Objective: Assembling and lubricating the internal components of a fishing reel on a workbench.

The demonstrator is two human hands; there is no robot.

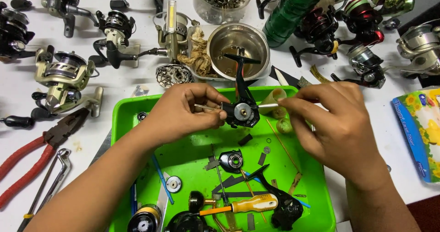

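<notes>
Between the hands, above the green tray (123, 122), the left hand (181, 113) is clamped on a black reel body (241, 113). The right hand (332, 117) pinches a thin rod (268, 106) at its side. Best keep the body steady and the rod level, I'd say.

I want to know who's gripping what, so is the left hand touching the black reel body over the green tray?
Touching. The head view shows the left hand's fingertips pressed against the side of the black reel body, with no gap, above the green tray.

Glossy green plastic tray (123, 117), shiny steel bowl (238, 42), matt black reel body (241, 113), red rubber-handled pliers (27, 165)
</notes>
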